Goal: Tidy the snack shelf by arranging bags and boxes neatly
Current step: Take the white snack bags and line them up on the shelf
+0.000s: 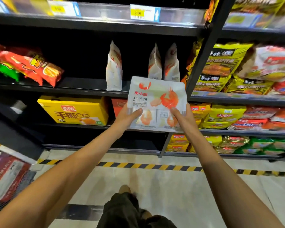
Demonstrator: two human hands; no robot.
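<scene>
1. Both hands clamp the shrimp bag [156, 99] in front of the shelf [82, 89]: left hand [127, 116], right hand [182, 118], thumbs pressed on its face.
2. Three like bags [114, 68] stand edge-on, far behind it.
3. Risk: pushing in carelessly could topple them; they look light.

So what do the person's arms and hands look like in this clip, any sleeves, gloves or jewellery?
Both forearms are bare right down to the frame's bottom edge, with no sleeve in view. The left hand and right hand wear no gloves, and no rings, watch or wristband show. The only clothing in view is dark trousers below and a tan shoe.
</scene>
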